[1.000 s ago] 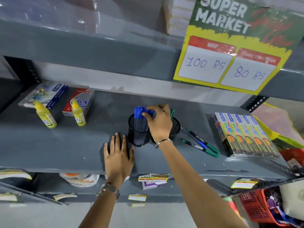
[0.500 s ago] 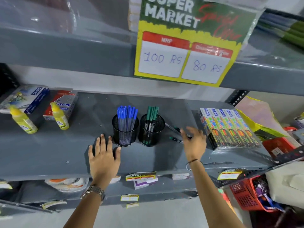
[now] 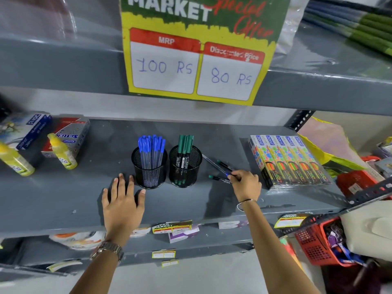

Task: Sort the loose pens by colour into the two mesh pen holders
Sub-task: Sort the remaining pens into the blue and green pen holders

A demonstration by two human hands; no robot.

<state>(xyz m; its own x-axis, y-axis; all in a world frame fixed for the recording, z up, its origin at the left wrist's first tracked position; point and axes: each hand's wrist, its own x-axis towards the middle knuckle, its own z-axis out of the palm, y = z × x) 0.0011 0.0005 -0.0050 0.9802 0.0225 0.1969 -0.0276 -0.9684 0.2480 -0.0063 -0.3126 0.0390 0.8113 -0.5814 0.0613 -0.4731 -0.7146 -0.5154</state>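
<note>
On the grey shelf (image 3: 63,194) stand two black mesh holders side by side: the left holder (image 3: 149,169) is full of blue pens (image 3: 151,150), the right holder (image 3: 185,168) has green pens (image 3: 185,148). The left hand (image 3: 123,200) lies flat just beside the left holder, its fingers apart. The right hand (image 3: 247,184) has its fingers pinched on a loose blue pen (image 3: 214,164). Two loose green pens (image 3: 220,178) lie on the shelf next to it.

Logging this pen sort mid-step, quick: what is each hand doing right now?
Left hand: open, flat on the shelf, holding nothing.
Right hand: fingers closing on the loose blue pen; a firm grip cannot be told.
</note>
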